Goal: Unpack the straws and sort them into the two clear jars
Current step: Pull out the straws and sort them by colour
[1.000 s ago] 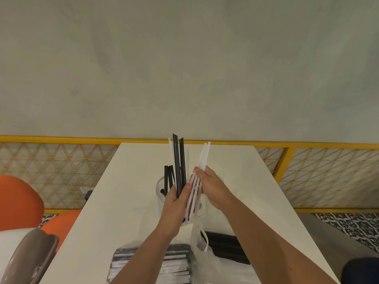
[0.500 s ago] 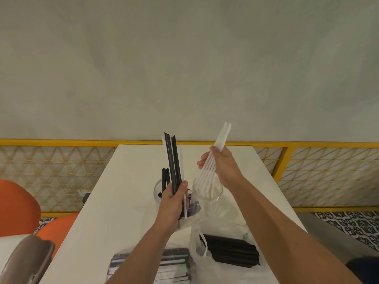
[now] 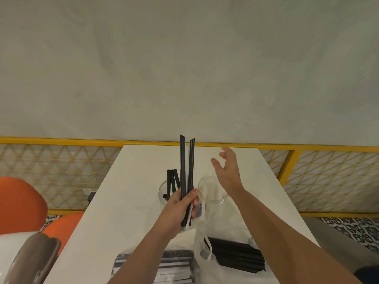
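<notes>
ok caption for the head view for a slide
Left hand grips straws in front of the left jar; right hand open by the right jar.

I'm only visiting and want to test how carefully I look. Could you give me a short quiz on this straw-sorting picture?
1. True or false: the right hand is gripping a bundle of straws.
2. What colour are most of the straws in the left hand? A white, B black, C orange.
3. Fill in: the left jar holds ____ straws.

Key
1. False. It is open with fingers spread, holding nothing, near the right jar.
2. B. It holds tall black straws with a white straw among them.
3. Black.
</notes>
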Motion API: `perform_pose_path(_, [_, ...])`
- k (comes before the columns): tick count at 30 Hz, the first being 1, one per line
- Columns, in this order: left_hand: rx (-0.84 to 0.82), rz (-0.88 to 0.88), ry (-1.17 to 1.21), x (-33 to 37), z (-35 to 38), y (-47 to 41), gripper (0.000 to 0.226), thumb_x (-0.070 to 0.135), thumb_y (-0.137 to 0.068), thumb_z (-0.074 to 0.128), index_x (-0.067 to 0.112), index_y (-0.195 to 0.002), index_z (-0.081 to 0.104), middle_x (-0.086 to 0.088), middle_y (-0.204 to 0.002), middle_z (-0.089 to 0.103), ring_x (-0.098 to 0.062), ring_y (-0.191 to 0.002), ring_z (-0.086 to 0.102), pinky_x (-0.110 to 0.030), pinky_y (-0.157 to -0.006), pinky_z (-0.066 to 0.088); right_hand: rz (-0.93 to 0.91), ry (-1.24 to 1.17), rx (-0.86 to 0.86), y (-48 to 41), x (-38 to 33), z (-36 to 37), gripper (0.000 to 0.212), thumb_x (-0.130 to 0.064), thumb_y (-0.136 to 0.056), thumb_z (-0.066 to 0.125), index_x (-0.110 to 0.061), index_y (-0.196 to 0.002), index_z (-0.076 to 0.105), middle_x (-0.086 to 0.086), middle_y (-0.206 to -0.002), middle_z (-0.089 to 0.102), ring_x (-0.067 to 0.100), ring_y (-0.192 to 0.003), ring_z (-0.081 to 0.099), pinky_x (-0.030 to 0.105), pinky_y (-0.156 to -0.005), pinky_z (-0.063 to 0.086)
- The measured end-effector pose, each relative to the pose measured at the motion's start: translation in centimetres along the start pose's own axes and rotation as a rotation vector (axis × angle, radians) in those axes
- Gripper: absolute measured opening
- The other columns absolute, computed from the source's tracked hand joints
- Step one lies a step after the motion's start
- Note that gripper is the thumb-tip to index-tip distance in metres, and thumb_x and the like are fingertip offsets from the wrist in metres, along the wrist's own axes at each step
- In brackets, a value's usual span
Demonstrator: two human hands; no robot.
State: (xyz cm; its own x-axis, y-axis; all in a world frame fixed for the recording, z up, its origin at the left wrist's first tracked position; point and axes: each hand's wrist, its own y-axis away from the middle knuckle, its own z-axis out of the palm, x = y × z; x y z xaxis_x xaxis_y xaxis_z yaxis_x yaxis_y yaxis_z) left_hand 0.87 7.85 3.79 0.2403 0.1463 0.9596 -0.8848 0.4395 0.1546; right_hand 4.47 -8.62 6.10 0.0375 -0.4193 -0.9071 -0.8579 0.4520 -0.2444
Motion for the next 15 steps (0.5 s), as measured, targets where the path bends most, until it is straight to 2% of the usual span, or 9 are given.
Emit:
perform_pose_path(2, [-0.007, 0.000, -0.029, -0.1, -0.1, 0.1, 0.015, 0.022, -0.095, 0.051, 0.010, -0.086, 0.052, 0.001, -0.060, 0.052, -0.014, -0.048, 0.042, -0.025, -0.051, 0.043, -0.080, -0.007, 0.000, -0.2, -1.5, 0.1, 0.036, -0.019, -0.093, 0.054, -0.014, -0.128, 0.048, -0.003, -0.118, 0.045, 0.008, -0.110, 0.044, 0.017, -0.089, 0.036])
perform_pose_path(5, [-0.012, 0.017, -0.055, 0.1, 0.2, 0.3, 0.015, 0.022, -0.095, 0.052, 0.010, -0.086, 0.052, 0.002, -0.058, 0.050, -0.013, -0.047, 0.041, -0.024, -0.050, 0.041, -0.104, -0.062, -0.121, -0.1, -4.0, 0.4, 0.019, -0.024, -0.092, 0.056, -0.015, -0.108, 0.062, -0.001, -0.111, 0.050, 0.011, -0.105, 0.050, 0.014, -0.082, 0.038])
perform_pose_path(8, [-0.005, 0.044, -0.096, 0.4, 0.1, 0.6, 0.012, 0.021, -0.094, 0.054, 0.011, -0.086, 0.054, 0.002, -0.056, 0.048, -0.014, -0.047, 0.040, -0.022, -0.049, 0.042, -0.037, -0.046, -0.255, -0.1, -5.6, 0.8, 0.026, -0.032, -0.090, 0.058, -0.013, -0.107, 0.064, 0.000, -0.108, 0.051, 0.010, -0.098, 0.050, 0.010, -0.077, 0.037])
perform_pose_path(11, [0.009, 0.056, -0.127, 0.6, -0.5, 1.1, 0.014, 0.022, -0.094, 0.055, 0.014, -0.082, 0.053, 0.003, -0.056, 0.048, -0.014, -0.048, 0.040, -0.021, -0.049, 0.041, 0.010, -0.052, -0.341, -0.1, -6.6, 1.1, 0.029, -0.030, -0.091, 0.057, -0.006, -0.104, 0.066, 0.003, -0.101, 0.056, 0.014, -0.093, 0.052, 0.020, -0.074, 0.039])
perform_pose_path(13, [0.015, 0.061, -0.133, 0.6, -0.9, 1.3, 0.018, 0.022, -0.094, 0.054, 0.014, -0.079, 0.051, 0.004, -0.055, 0.049, -0.014, -0.047, 0.041, -0.020, -0.049, 0.041, 0.046, -0.085, -0.360, -0.1, -7.2, 1.3, 0.030, -0.028, -0.092, 0.057, -0.002, -0.103, 0.065, 0.011, -0.096, 0.059, 0.016, -0.089, 0.050, 0.021, -0.071, 0.038])
perform_pose_path(15, [0.017, 0.068, -0.154, 0.7, -1.2, 1.4, 0.021, 0.022, -0.095, 0.053, 0.013, -0.076, 0.049, 0.004, -0.055, 0.049, -0.015, -0.047, 0.041, -0.022, -0.050, 0.040, 0.074, -0.121, -0.353, -0.2, -7.9, 1.6, 0.032, -0.027, -0.093, 0.056, 0.003, -0.102, 0.064, 0.025, -0.099, 0.060, 0.018, -0.087, 0.049, 0.023, -0.069, 0.036])
